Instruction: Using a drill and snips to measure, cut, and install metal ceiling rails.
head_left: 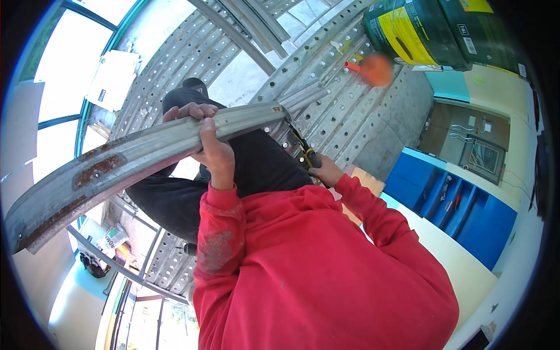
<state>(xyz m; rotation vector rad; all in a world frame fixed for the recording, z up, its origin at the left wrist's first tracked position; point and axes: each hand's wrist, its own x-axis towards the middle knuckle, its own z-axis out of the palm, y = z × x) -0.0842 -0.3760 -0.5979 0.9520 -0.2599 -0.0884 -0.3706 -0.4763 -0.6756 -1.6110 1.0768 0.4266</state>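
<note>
My left hand (214,146) is wrapped round a long grey metal channel (140,150) with rust patches, thumb on its upper face. The channel slants from the far left edge up across my dark trousers (262,160). My right hand (328,171) grips metal snips (307,153) by their black and yellow handles. The jaws of the snips reach the channel's right end; whether they bite into the metal is too small to tell. Both of my sleeves are red, the left one dusty.
Perforated metal scaffold planks (344,125) lie under me. More metal channels (256,29) rest at the top. Green buckets with yellow labels (408,35) stand at the upper right, beside a blurred orange object (376,70). A curved scaffold rail (125,211) runs at the lower left.
</note>
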